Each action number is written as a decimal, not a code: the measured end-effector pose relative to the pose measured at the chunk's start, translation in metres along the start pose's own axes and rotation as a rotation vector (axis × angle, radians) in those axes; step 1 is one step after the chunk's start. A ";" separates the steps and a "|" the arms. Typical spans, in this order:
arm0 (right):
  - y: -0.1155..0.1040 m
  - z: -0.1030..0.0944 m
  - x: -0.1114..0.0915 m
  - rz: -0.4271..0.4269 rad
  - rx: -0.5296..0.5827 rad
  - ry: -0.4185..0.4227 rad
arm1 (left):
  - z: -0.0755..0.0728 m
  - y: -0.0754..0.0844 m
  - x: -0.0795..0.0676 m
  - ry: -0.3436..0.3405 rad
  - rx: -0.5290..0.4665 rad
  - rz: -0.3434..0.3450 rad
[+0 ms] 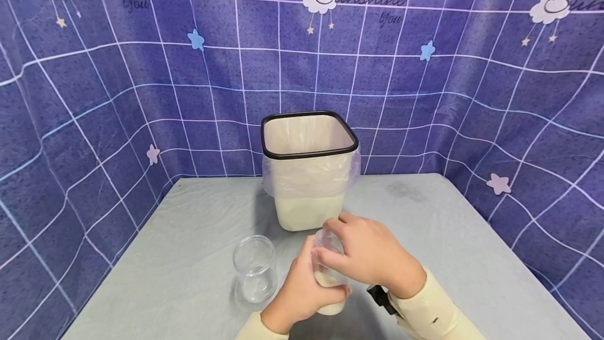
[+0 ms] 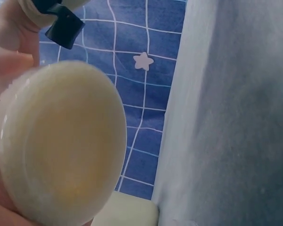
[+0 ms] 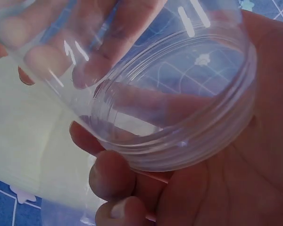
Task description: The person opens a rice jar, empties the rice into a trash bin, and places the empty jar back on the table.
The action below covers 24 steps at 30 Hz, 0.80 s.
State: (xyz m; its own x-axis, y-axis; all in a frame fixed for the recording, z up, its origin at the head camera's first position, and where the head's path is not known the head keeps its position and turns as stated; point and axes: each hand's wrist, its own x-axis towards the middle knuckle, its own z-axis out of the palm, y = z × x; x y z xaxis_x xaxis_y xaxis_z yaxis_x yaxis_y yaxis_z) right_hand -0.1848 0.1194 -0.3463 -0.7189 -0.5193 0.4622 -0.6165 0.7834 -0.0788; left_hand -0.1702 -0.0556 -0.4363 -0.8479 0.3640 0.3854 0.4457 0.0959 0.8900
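Observation:
My left hand (image 1: 302, 288) holds a clear jar (image 1: 332, 278) from its left side, fingers and thumb wrapped round it. Whitish granular contents fill its lower part, and the round base (image 2: 68, 146) fills much of the left wrist view. Over the top, my right hand (image 1: 373, 250) grips the jar's threaded end, its thumb and fingers round the rim. Close up, the threaded ring (image 3: 179, 153) lies against the right palm, and the left fingers show through the clear wall. A second clear jar (image 1: 256, 269) stands upright to the left, with nothing visible inside.
A white bin (image 1: 309, 209) with a black rim and a clear plastic liner stands behind the hands. Grey cloth (image 1: 179, 256) covers the table. A blue gridded curtain (image 1: 226, 67) encloses the back and both sides. A black strap piece (image 1: 381, 298) sits at the right wrist.

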 end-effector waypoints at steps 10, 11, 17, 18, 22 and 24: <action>-0.002 -0.003 0.000 0.021 0.031 -0.043 | 0.003 0.000 -0.001 0.149 0.206 -0.009; -0.002 -0.003 0.000 0.026 0.036 -0.043 | 0.003 0.000 -0.001 0.161 0.222 0.003; -0.004 -0.004 0.001 0.102 0.070 -0.046 | 0.003 -0.002 -0.002 0.247 0.385 0.075; -0.005 -0.004 0.001 0.117 0.070 -0.043 | 0.003 -0.001 -0.002 0.264 0.417 0.084; -0.007 -0.002 0.002 0.158 0.067 -0.024 | 0.003 -0.001 -0.001 0.319 0.515 0.096; -0.009 -0.001 0.003 0.165 0.071 -0.018 | 0.003 0.000 0.000 0.336 0.581 0.111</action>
State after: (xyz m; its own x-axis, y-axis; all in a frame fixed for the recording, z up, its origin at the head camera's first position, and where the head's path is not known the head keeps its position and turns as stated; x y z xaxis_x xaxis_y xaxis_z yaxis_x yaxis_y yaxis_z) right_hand -0.1808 0.1115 -0.3434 -0.8177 -0.3919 0.4216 -0.5101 0.8328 -0.2152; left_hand -0.1691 -0.0526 -0.4377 -0.7896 0.1015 0.6051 0.5371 0.5911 0.6017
